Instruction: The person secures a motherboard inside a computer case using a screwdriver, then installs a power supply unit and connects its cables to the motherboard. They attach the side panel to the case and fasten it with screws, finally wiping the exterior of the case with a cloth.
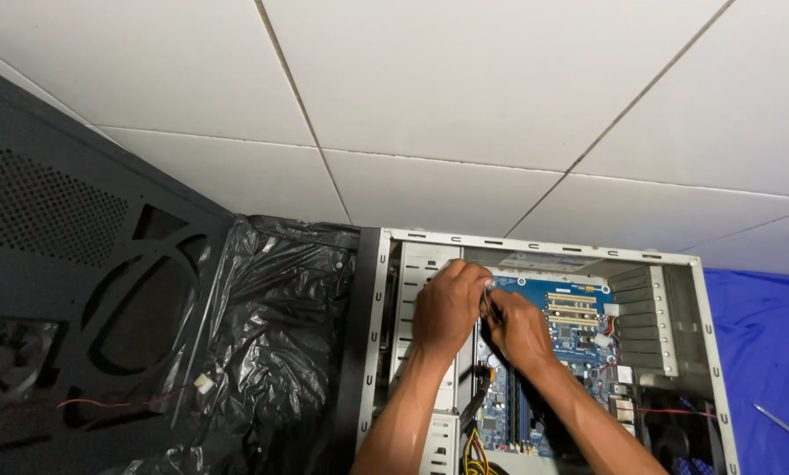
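We're mid cable work: left hand [448,306] and right hand [519,330] pinch a connector [487,302] over the blue motherboard [579,330], case [535,248] 12 o'clock edge. Next needs straight seating.

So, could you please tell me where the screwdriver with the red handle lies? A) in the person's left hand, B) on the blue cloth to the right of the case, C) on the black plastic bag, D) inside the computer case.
B: the screwdriver lies on the blue cloth, right of the computer case, apart from both hands.
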